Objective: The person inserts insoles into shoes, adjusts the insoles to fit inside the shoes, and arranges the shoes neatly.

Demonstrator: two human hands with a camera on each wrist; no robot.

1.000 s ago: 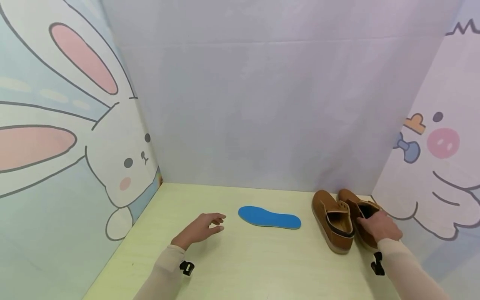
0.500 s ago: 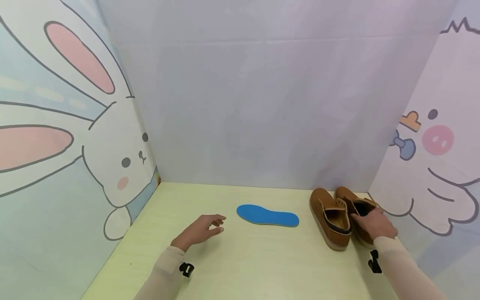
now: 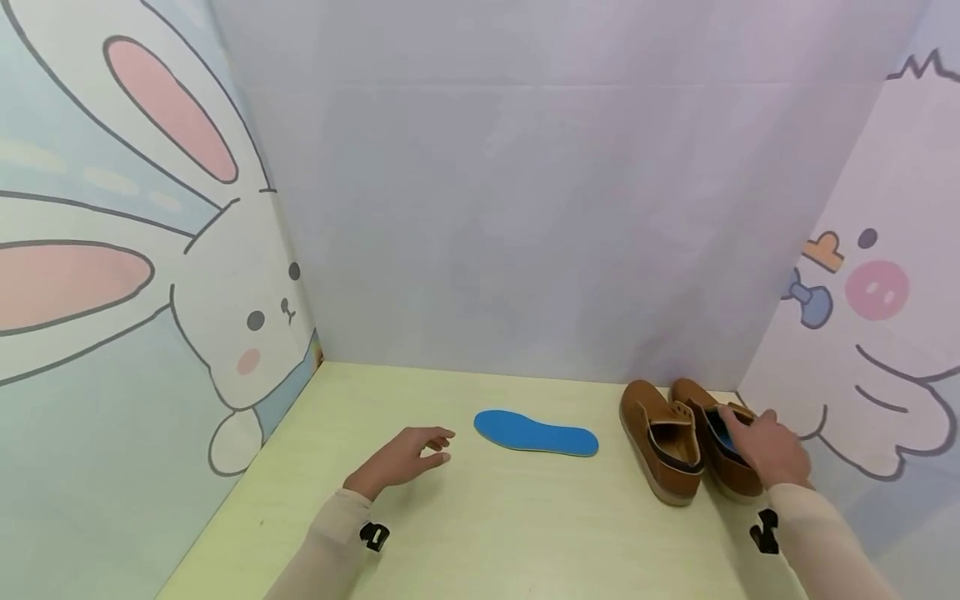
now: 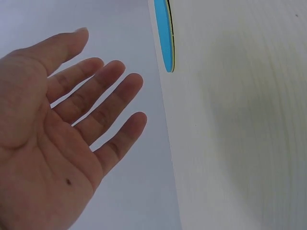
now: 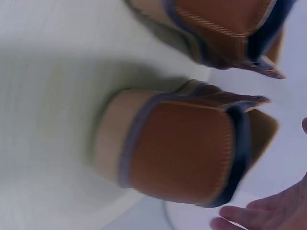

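Observation:
Two brown lace-hole shoes stand side by side at the right, the left shoe (image 3: 663, 450) and the right shoe (image 3: 738, 479). Blue shows inside the right shoe's opening, like the colour of the loose insole. My right hand (image 3: 772, 446) is over that opening; in the right wrist view its fingers (image 5: 242, 216) are beyond the shoe's collar (image 5: 235, 158) and hold nothing visible. A flat blue insole (image 3: 536, 433) lies on the table left of the shoes. Left of the insole, my left hand (image 3: 408, 456) hovers with relaxed, spread fingers and holds nothing.
The pale wooden table (image 3: 525, 525) meets a plain grey back wall (image 3: 510, 233). Side panels carry a cartoon rabbit (image 3: 232, 333) at the left and a white cartoon figure (image 3: 862, 358) at the right, close beside the right shoe.
My right hand has risen from the right shoe's opening and shifted slightly right, and blue inside the shoe has come into sight. My left hand and the loose insole have stayed put.

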